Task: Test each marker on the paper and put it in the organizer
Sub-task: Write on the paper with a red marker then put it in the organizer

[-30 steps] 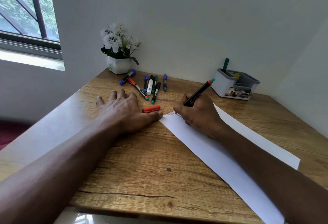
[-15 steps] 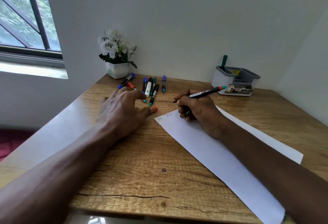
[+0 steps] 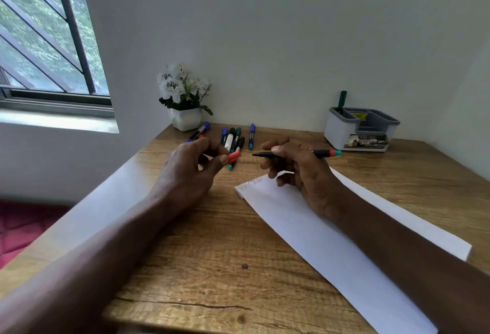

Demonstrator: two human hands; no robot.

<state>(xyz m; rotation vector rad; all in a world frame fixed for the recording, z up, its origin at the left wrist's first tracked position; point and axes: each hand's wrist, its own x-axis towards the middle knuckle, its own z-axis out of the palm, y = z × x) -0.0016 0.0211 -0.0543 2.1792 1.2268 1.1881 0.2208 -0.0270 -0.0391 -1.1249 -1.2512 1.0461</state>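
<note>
My right hand (image 3: pixel 297 166) holds an uncapped black marker (image 3: pixel 322 153) level above the desk, its tip pointing left and its red and teal end to the right. My left hand (image 3: pixel 191 172) pinches the red cap (image 3: pixel 234 156) a short way from that tip. Below the hands lies white paper (image 3: pixel 318 241) with faint red scribbles at its far corner. Several capped markers (image 3: pixel 233 139) lie in a loose row near the wall. At the back right stands the grey and white organizer (image 3: pixel 344 132), with one green marker (image 3: pixel 342 100) upright in it.
A white pot of white flowers (image 3: pixel 185 119) sits in the desk's back left corner by the wall. A window (image 3: pixel 45 42) is at the left. The wooden desk (image 3: pixel 212 254) ends at its left edge above a red surface (image 3: pixel 21 227).
My right hand lifted the marker off the paper and turned it level. My left hand picked the red cap up from the desk and brought it toward the marker tip.
</note>
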